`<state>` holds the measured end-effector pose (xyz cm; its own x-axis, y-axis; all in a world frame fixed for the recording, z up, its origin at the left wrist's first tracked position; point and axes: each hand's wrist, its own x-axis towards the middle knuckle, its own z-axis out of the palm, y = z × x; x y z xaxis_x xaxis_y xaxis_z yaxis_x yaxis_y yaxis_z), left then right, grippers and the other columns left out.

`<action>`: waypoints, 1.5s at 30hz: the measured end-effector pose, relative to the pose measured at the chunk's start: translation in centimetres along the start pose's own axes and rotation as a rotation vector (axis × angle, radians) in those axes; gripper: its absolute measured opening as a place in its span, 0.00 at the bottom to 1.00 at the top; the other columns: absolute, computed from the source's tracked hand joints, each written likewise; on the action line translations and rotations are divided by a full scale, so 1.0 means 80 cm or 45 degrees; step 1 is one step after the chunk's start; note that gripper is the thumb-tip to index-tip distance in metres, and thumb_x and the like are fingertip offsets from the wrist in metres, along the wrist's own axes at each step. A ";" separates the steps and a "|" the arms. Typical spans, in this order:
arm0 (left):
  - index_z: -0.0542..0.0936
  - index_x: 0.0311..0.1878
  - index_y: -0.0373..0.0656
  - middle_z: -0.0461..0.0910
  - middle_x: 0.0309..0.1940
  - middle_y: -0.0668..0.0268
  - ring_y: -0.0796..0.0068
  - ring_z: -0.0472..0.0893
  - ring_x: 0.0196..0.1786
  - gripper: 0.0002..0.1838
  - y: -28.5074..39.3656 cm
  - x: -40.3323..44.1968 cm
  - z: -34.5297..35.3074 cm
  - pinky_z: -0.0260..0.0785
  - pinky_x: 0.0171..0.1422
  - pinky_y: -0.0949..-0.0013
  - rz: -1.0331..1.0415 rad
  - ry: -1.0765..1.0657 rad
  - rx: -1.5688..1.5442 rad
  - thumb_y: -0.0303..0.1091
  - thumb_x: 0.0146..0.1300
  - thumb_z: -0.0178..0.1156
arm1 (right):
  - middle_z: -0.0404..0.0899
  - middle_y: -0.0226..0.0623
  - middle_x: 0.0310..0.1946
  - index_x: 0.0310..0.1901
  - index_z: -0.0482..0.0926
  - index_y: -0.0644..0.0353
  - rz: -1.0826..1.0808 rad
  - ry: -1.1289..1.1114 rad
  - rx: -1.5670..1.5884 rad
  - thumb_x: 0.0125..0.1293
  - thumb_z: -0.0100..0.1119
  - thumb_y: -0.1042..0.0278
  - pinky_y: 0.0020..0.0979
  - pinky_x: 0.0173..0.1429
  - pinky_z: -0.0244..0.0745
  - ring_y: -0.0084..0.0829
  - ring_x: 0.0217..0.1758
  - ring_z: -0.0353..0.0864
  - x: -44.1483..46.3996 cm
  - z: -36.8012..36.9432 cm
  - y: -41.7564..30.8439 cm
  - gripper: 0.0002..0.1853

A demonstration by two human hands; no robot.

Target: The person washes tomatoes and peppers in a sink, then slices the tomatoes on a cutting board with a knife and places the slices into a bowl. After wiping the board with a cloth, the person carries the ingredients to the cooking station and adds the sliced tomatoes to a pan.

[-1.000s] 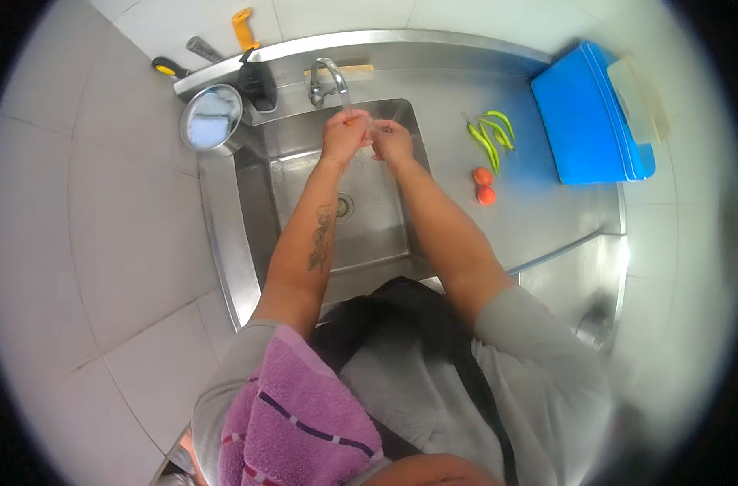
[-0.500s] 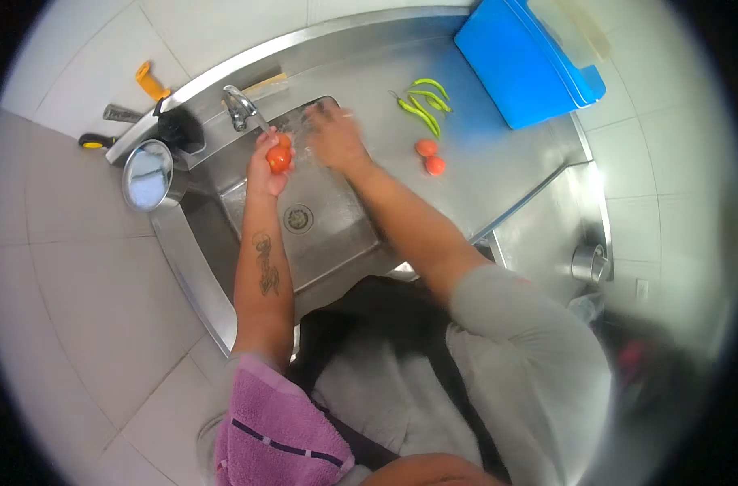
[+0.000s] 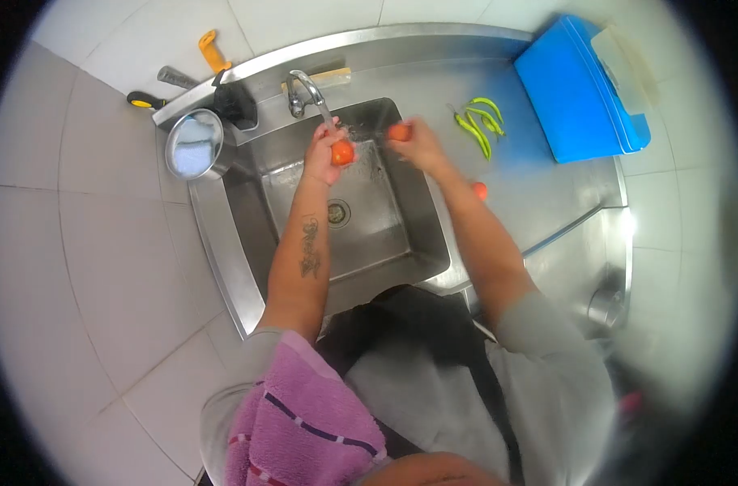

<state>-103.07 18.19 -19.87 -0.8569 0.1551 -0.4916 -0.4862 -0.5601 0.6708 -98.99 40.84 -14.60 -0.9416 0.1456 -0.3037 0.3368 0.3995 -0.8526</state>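
Under the running faucet (image 3: 306, 93), my left hand (image 3: 321, 159) is closed around a red tomato (image 3: 342, 152). Whether a second one sits behind its fingers I cannot tell. My right hand (image 3: 422, 148) grips another tomato (image 3: 399, 132) by its fingertips above the right side of the sink (image 3: 361, 243). Beside my right forearm, one more tomato (image 3: 479, 190) lies on the steel counter. Several green chili peppers (image 3: 482, 125) lie farther back, to the right of my right hand.
A blue container (image 3: 575, 93) stands at the back right of the counter. Left of the sink are a metal pot (image 3: 195, 146) holding cloths and a black holder (image 3: 235, 104) near yellow-handled tools. A metal rod (image 3: 565, 233) crosses the right counter.
My right hand has moved from beside the water to the right and now holds a tomato. Only one tomato shows on the counter, where two showed before. The view has shifted.
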 end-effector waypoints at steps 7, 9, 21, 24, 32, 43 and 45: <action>0.82 0.53 0.56 0.80 0.34 0.71 0.72 0.80 0.26 0.32 0.049 -0.050 -0.024 0.70 0.22 0.66 -0.065 -0.067 0.343 0.75 0.68 0.56 | 0.86 0.42 0.46 0.59 0.85 0.58 -0.846 -0.161 -0.291 0.64 0.77 0.60 0.37 0.56 0.81 0.42 0.48 0.87 0.026 0.133 -0.063 0.23; 0.82 0.51 0.56 0.80 0.34 0.70 0.72 0.80 0.27 0.30 0.056 -0.046 -0.032 0.69 0.22 0.66 -0.061 -0.066 0.303 0.74 0.69 0.56 | 0.88 0.40 0.45 0.58 0.86 0.59 -0.898 -0.218 -0.204 0.66 0.75 0.62 0.34 0.52 0.83 0.39 0.43 0.87 0.018 0.143 -0.072 0.21; 0.81 0.46 0.49 0.82 0.35 0.68 0.71 0.83 0.31 0.22 0.023 -0.023 -0.039 0.74 0.25 0.63 -0.009 -0.191 0.299 0.60 0.69 0.59 | 0.84 0.30 0.28 0.39 0.86 0.63 -0.308 0.122 0.567 0.72 0.64 0.72 0.26 0.34 0.77 0.21 0.28 0.80 0.008 0.164 -0.035 0.05; 0.83 0.49 0.46 0.83 0.38 0.66 0.70 0.85 0.34 0.20 0.011 0.018 -0.064 0.77 0.26 0.62 0.157 -0.358 0.468 0.53 0.68 0.63 | 0.82 0.31 0.26 0.40 0.84 0.64 -0.108 0.016 0.684 0.74 0.61 0.71 0.27 0.32 0.77 0.22 0.26 0.80 0.019 0.158 -0.027 0.06; 0.80 0.55 0.48 0.79 0.41 0.65 0.64 0.81 0.35 0.19 -0.013 0.018 -0.018 0.79 0.37 0.54 -0.105 -0.265 0.027 0.51 0.71 0.61 | 0.74 0.53 0.69 0.74 0.71 0.40 -0.381 0.427 -1.188 0.67 0.70 0.59 0.54 0.71 0.74 0.51 0.72 0.74 -0.058 0.004 0.041 0.34; 0.79 0.54 0.48 0.82 0.44 0.56 0.60 0.80 0.36 0.28 -0.007 -0.011 -0.006 0.75 0.40 0.56 -0.272 -0.217 -0.688 0.63 0.68 0.59 | 0.85 0.42 0.46 0.54 0.81 0.57 -0.160 0.334 -0.322 0.61 0.74 0.62 0.41 0.58 0.79 0.40 0.49 0.85 -0.089 -0.013 0.131 0.21; 0.79 0.55 0.47 0.83 0.46 0.56 0.59 0.81 0.36 0.29 -0.021 -0.001 -0.023 0.75 0.40 0.56 -0.278 -0.247 -0.604 0.63 0.68 0.58 | 0.86 0.44 0.44 0.51 0.81 0.56 -0.272 0.149 0.015 0.62 0.75 0.56 0.39 0.57 0.79 0.39 0.48 0.86 -0.039 0.040 0.065 0.20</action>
<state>-101.85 17.59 -21.95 -0.7825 0.4304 -0.4500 -0.5639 -0.7963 0.2190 -94.29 39.57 -19.41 -0.9845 0.1628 -0.0652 0.1292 0.4219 -0.8974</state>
